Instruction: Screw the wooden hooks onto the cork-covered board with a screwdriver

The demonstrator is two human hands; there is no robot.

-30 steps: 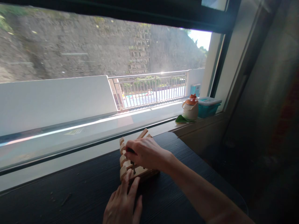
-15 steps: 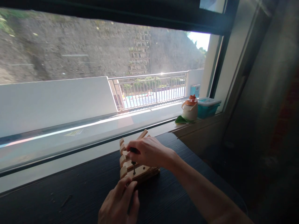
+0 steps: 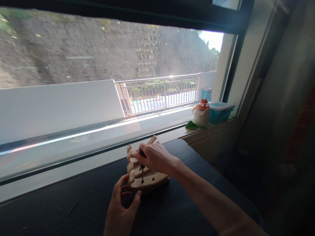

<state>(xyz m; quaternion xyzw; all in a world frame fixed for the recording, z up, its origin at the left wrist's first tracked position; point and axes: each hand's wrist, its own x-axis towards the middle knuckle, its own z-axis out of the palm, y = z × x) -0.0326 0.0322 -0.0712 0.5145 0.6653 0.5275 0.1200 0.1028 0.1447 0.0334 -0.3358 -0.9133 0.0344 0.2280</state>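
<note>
A light wooden assembly [image 3: 149, 179] with curved end pieces and drilled holes lies on the dark table. In my right hand [image 3: 154, 157] is a screwdriver [image 3: 142, 173], its dark handle gripped by closed fingers. The shaft stands nearly upright, with its tip at a hole in the nearest wooden slat. My left hand [image 3: 123, 203] curls around the near left end of the assembly, thumb on the near side and fingers at the left end. Part of the assembly's far side is hidden behind my right hand.
On the windowsill stand a white bottle with an orange top [image 3: 201, 113], a teal box with a pale lid [image 3: 220, 113] and a green item [image 3: 193, 125]. Small dark scraps [image 3: 72, 208] lie on the table [image 3: 93, 196]. A large window borders its far side.
My left thumb and fingers have spread from a pinch at the near corner to a wider hold. The right hand has shifted slightly, and the screwdriver now stands more plainly in sight.
</note>
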